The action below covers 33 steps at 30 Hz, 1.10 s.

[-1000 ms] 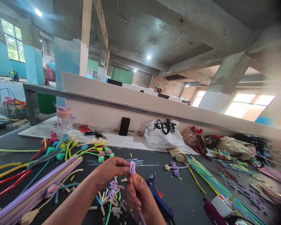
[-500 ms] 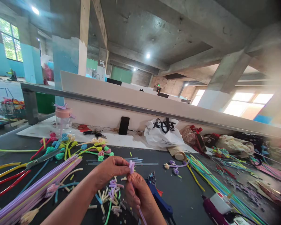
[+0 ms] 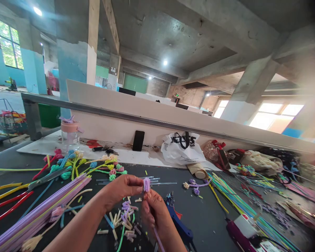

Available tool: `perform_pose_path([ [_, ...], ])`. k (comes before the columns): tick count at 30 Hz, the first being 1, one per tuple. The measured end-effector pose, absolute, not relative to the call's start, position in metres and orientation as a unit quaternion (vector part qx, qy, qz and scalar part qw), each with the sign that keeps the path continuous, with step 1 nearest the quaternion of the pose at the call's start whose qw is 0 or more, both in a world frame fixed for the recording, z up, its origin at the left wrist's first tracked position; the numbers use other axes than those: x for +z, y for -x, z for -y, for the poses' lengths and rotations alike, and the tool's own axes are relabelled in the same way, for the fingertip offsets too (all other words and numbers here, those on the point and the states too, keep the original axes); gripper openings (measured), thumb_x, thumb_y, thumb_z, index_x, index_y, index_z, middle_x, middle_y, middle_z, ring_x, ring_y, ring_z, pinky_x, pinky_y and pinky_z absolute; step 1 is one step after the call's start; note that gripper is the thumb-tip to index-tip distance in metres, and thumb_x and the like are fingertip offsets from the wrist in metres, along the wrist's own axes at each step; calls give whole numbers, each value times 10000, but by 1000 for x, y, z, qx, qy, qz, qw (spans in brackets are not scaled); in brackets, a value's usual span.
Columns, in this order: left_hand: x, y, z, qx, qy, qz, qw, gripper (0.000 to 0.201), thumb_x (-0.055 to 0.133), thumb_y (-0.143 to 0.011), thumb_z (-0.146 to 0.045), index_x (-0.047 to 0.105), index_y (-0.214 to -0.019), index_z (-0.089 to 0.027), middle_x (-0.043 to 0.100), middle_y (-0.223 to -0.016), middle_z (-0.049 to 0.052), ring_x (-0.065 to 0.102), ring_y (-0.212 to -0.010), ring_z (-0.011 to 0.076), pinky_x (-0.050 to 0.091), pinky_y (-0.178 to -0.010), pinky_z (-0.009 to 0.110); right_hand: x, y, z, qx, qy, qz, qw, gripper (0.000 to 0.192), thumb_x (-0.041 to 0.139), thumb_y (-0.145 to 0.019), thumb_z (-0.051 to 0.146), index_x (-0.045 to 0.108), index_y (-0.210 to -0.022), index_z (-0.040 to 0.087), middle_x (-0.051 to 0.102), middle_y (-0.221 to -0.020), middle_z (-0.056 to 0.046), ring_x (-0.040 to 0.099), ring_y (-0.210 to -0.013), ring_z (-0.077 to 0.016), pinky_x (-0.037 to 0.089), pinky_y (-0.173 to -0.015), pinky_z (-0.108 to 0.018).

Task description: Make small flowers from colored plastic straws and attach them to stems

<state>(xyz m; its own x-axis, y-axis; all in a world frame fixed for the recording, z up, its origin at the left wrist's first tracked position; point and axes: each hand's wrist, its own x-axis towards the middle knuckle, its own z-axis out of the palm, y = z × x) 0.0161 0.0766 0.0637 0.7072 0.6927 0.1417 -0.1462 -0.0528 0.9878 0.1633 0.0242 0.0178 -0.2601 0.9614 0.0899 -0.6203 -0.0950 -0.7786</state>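
Observation:
A small light-purple flower head (image 3: 146, 184), seemingly made of short folded pieces, stands upright between my hands on a thin purple stem (image 3: 159, 239). My left hand (image 3: 124, 190) is closed, pinching the flower head from the left with thumb and forefinger. Just below the head, my right hand (image 3: 157, 213) grips the stem, which runs down through the fingers and out below the palm. Short cut pieces (image 3: 118, 221) in cream, purple and blue lie scattered under my hands. A blue glue gun (image 3: 178, 224) lies close to the right of my right hand.
Long purple sticks (image 3: 47, 213) and red-and-yellow-handled scissors (image 3: 48, 176) lie left, near finished flowers (image 3: 111, 164). Clear glue sticks (image 3: 157, 183) are behind my hands. A phone (image 3: 138, 140), a jar (image 3: 70, 136) and a white bag (image 3: 182, 150) stand at the back. Green-blue sticks (image 3: 233, 190) lie right.
The flower head has turned slightly and shows a broader side now. My left fingers have shifted a little to the left on it; the right hand keeps its hold.

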Motion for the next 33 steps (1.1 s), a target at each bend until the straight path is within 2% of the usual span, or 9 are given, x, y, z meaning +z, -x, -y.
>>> perform_pose_path([
  [2, 62, -14, -79, 339, -645, -252, 638, 356, 677, -651, -382, 672, -900, -128, 667, -814, 50, 561, -778, 171, 392, -738, 265, 16, -163, -26, 665, 257, 374, 593, 261, 648, -740, 366, 480, -694, 171, 513, -448, 70, 262, -264, -6, 192, -276, -129],
  [6, 61, -13, -81, 367, -634, -311, 605, 261, 698, -617, -336, 658, -759, -121, 621, -689, 14, 504, -651, 127, 361, -636, 239, 13, -162, -30, 600, 319, 363, 637, 270, 700, -690, 342, 492, -683, 170, 543, -507, 57, 352, -341, -16, 241, -338, -128],
  [11, 60, -17, -79, 350, -634, -313, 615, 264, 692, -614, -355, 664, -739, -125, 601, -629, -5, 473, -599, 114, 343, -605, 237, 11, -162, -32, 564, 331, 360, 665, 260, 737, -643, 311, 518, -674, 173, 508, -508, 68, 354, -367, -24, 242, -353, -138],
  [24, 62, -19, -76, 352, -608, -296, 647, 302, 715, -574, -349, 656, -759, -118, 630, -702, 11, 517, -671, 136, 365, -672, 249, 8, -162, -33, 528, 344, 379, 678, 232, 711, -672, 314, 525, -693, 179, 457, -464, 82, 341, -378, -40, 252, -366, -156],
  [29, 60, -21, -76, 366, -602, -304, 642, 278, 700, -602, -341, 641, -741, -108, 599, -664, -1, 483, -624, 112, 349, -621, 233, 8, -160, -32, 467, 399, 412, 673, 244, 704, -678, 340, 531, -663, 169, 447, -481, 79, 349, -384, -42, 267, -367, -167],
  [33, 55, -22, -77, 373, -595, -312, 640, 300, 695, -617, -343, 623, -802, -119, 585, -702, -2, 469, -610, 100, 352, -593, 228, 11, -159, -30, 425, 444, 435, 658, 248, 697, -674, 350, 534, -641, 167, 452, -502, 71, 369, -398, -50, 290, -376, -177],
])
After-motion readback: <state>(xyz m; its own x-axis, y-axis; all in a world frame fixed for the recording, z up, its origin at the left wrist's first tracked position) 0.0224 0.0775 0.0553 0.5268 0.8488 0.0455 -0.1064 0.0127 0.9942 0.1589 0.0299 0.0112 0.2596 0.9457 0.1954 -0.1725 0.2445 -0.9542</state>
